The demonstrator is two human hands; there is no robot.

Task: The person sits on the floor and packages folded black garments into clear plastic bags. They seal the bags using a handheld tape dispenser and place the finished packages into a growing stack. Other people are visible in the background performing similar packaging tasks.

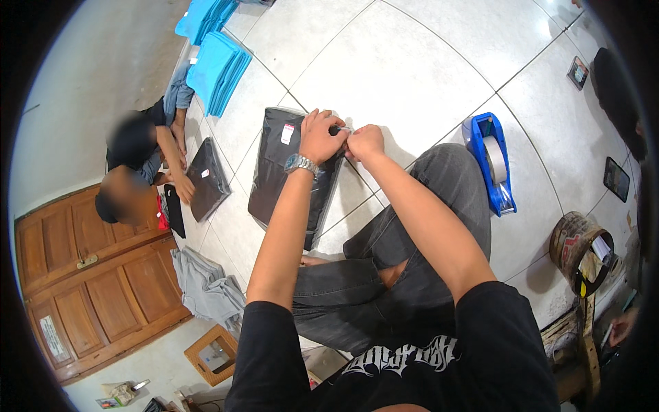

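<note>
On the tiled floor in front of me lies a flat black package (274, 168), dark folded cloth in shiny clear plastic with a small white and red label (287, 134). My left hand (321, 139), a metal watch on its wrist, rests over the package's upper right corner with thumb and fingers pinched. Close against it, just past the package's edge, my right hand (365, 143) is closed with its fingertips together. A small whitish, see-through bit shows between the two hands; whether it is tape or bag plastic cannot be made out.
Right of my knee stands a blue tape dispenser (493, 161). Blue folded cloth stacks (220, 72) lie at the far left. Another person (147, 154) sits at left, a hand on a second black package (208, 178). Grey folded clothes (206, 285) lie left; a round container (580, 250) stands right.
</note>
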